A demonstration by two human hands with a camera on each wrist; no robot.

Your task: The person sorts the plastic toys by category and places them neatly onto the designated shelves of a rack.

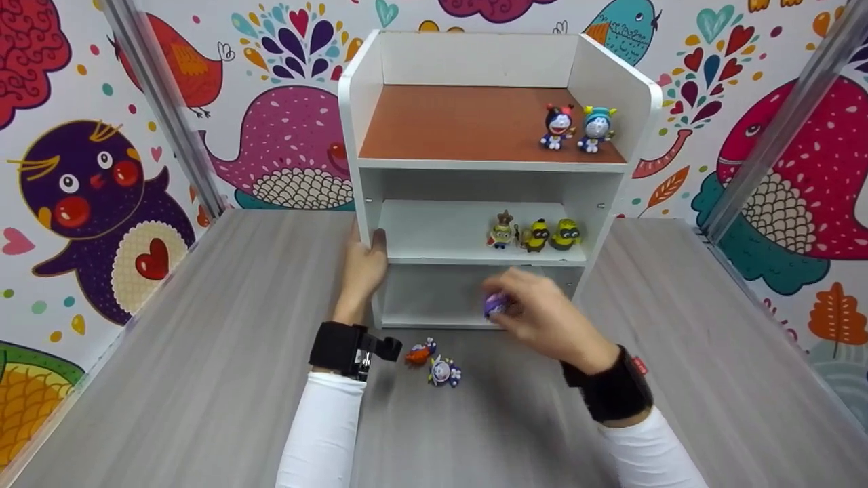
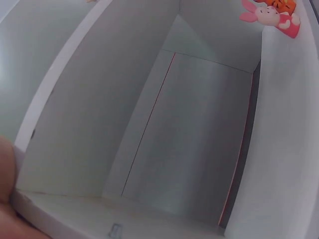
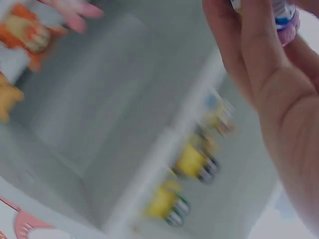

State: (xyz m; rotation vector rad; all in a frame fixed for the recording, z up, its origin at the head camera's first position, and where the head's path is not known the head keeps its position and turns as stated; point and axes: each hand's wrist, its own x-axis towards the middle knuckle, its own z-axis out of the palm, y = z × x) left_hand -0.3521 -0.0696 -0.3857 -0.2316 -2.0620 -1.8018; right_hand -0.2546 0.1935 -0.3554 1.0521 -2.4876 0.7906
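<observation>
My right hand [image 1: 546, 317] pinches a small purple figurine [image 1: 495, 305] in front of the shelf unit's lowest compartment. Part of that figurine, pink-purple and blue, shows past the fingers in the right wrist view; the rest is covered. With my left hand [image 1: 364, 268] I grip the left side panel [image 1: 369, 203] of the white shelf unit at middle-shelf height. On the floor before the unit lie two more figurines, an orange-red one [image 1: 418, 354] and a white-and-purple one [image 1: 444, 372].
Two costumed figurines [image 1: 595, 129] stand on the brown top board [image 1: 461, 125]. Three yellow figurines [image 1: 536, 235] stand right on the middle shelf [image 1: 434, 227]. A pink piglet figurine [image 2: 271, 16] and orange ones [image 3: 32, 32] sit in the lowest compartment. Patterned walls surround the floor.
</observation>
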